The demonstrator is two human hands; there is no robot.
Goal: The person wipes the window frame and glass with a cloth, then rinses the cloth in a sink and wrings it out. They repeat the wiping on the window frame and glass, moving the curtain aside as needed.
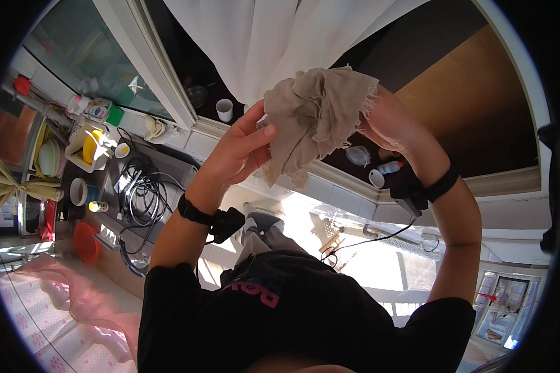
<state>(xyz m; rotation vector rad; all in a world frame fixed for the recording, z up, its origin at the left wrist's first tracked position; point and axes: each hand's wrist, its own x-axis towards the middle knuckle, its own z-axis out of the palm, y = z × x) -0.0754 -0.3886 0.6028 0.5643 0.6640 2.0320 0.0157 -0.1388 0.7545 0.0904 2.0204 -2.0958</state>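
A crumpled grey-beige cloth (315, 112) with frayed edges is held up between both hands, in front of a white curtain (280, 37). My left hand (242, 149) grips its left side, thumb on top and the other fingers partly behind the fabric. At the cloth's right edge is my right hand (385, 119), its fingers mostly hidden behind the fabric. A black strap with a small dark device is on each forearm.
A white cup (224, 110) stands behind the window frame. Beyond the sill on the right are a bottle (390, 168) and a small white container (376, 178). Coiled cables (144, 196) lie on a grey surface at left, near a yellow-lidded jar (98, 206) and a red basin (87, 242).
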